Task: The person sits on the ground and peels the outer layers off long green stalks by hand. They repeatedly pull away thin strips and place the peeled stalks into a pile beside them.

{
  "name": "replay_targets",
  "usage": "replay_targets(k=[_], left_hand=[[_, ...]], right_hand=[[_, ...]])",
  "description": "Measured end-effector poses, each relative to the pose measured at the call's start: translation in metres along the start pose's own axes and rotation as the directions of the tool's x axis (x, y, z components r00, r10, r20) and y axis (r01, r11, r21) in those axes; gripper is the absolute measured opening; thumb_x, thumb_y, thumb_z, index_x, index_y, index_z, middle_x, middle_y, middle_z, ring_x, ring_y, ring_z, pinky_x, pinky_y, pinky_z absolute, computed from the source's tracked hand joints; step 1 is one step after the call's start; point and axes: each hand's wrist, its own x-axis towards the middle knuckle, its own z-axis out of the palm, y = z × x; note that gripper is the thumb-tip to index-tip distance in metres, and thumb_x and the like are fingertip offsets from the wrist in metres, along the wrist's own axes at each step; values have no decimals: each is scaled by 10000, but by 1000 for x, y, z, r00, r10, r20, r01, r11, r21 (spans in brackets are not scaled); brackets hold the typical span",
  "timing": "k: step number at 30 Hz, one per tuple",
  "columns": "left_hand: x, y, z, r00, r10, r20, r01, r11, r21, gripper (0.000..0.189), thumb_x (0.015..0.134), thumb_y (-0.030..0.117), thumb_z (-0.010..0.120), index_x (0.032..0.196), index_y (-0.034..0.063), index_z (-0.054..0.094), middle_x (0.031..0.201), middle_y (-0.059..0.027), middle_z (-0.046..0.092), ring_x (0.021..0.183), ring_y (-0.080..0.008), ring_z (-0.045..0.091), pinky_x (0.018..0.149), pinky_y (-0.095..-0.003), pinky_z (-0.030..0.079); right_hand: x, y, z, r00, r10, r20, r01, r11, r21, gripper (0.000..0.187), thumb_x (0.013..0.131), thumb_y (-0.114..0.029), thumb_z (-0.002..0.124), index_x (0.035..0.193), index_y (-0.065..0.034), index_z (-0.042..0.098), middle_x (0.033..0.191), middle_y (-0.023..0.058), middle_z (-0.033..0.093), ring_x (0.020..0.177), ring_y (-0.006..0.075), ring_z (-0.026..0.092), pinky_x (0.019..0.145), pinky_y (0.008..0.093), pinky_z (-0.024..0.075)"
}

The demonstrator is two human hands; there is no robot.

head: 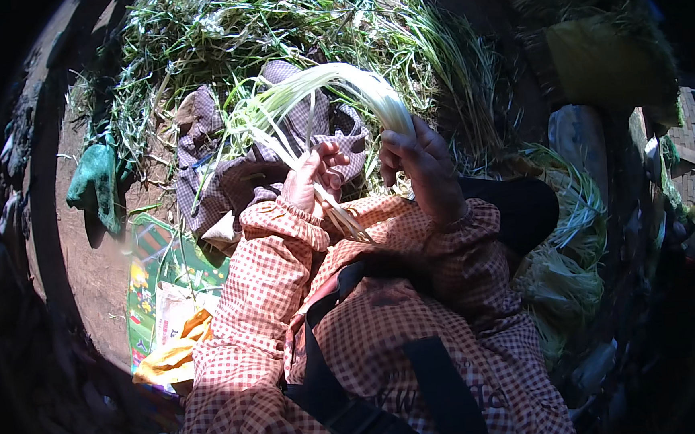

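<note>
My right hand [419, 160] grips the thick end of a bundle of pale, split grass-like strands [369, 88]. The bundle arches up and over to the left, its loose greenish ends drooping above a checked cloth [224, 177]. Lower and to the left, my left hand [314, 177] pinches a few pale stalks [344, 214] whose ends hang over my lap. Some of these stalks run up towards the loose ends of the bundle; whether they are fully apart from it I cannot tell. Checked sleeves cover both of my forearms.
Cut green grass [285, 22] lies heaped beyond my hands. Several pale bundles [569, 274] lie at my right side. To the left are a green cloth [94, 183], a printed green mat [150, 249] and a yellow cloth [178, 350]. Shaded clutter fills the right edge.
</note>
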Motion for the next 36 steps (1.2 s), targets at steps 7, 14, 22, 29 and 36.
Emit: replay_targets(k=[7,14,22,29,36], left_hand=[[11,10,3,998,26,-50,-33,989,-142,342,944,403,405,1092,110,500,833,7,568,562,-101,521,335,-216,383],[6,13,14,998,42,40,-37,994,-99,299,920,320,494,1140,119,466,796,-2,557,602,-120,569,438,-263,425],[18,-3,18,963,256,-87,-225,938,263,361,850,287,617,1115,92,470,831,-15,554,628,-111,547,446,-266,480],[-18,-14,15,984,-82,-161,84,996,2,569,794,395,667,1216,82,450,1124,-97,552,1084,-253,515,841,-463,469],[-13,-30,40,914,-162,372,262,935,-238,622,831,285,635,1316,46,326,1302,-171,431,1183,-288,449,994,-477,372]], right_hand=[[-39,47,1,986,159,46,-144,959,-242,335,916,-205,509,1152,23,442,945,43,541,826,83,489,723,223,426],[-41,64,4,938,316,141,-329,941,77,307,914,-171,498,1147,11,419,950,50,555,791,87,532,681,228,465],[-45,67,16,939,328,105,-338,936,95,369,861,-139,578,1168,-5,422,933,24,542,751,69,516,633,201,445],[-56,41,9,910,414,-42,-414,910,10,183,883,-168,523,1001,-28,530,659,-17,515,505,56,458,467,184,379],[-70,45,21,815,538,216,-567,817,103,158,881,-210,516,938,-62,530,690,-24,511,576,57,465,511,187,374]])
